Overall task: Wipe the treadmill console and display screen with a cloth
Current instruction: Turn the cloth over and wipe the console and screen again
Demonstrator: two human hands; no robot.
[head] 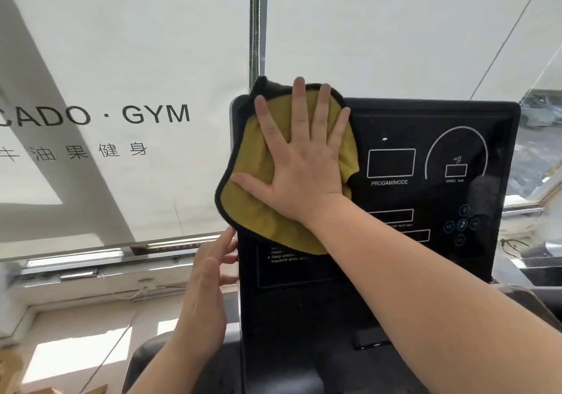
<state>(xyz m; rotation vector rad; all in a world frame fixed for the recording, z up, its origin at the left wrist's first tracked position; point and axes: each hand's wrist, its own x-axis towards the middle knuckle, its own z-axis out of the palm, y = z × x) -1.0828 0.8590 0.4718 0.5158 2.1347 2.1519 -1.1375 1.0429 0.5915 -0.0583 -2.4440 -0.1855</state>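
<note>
- Nearest, the lower part of the black console (pixel 304 311) rises toward the camera's view. It is bare, with only a warning label at its left.
- The left hand (pixel 206 284) is at the console's left edge, fingers fairly straight and their tips touching that edge. It holds nothing and seems to be steadying the panel.
- Farther up, the right hand (pixel 301 162) lies flat on the yellow, dark-edged cloth (pixel 252 208). Its fingers are spread and straight, pressing the cloth against the panel rather than clutching it.
- The cloth covers the upper left corner of the display screen (pixel 425 138), and its top edge laps over the console's top left rim.
- The relation that matters: nearly all the uncovered screen lies to the right of the pressing hand and below it, including the PROGAM/MODE box, the speed arc and the round buttons at the far right.
- The readouts run in left-to-right rows, so a sideways sweep to the right looks like the natural next stroke. The right hand, already on the cloth, is the one placed for it.
- Behind the console hangs a white window blind (pixel 121 43) with gym lettering.
</note>
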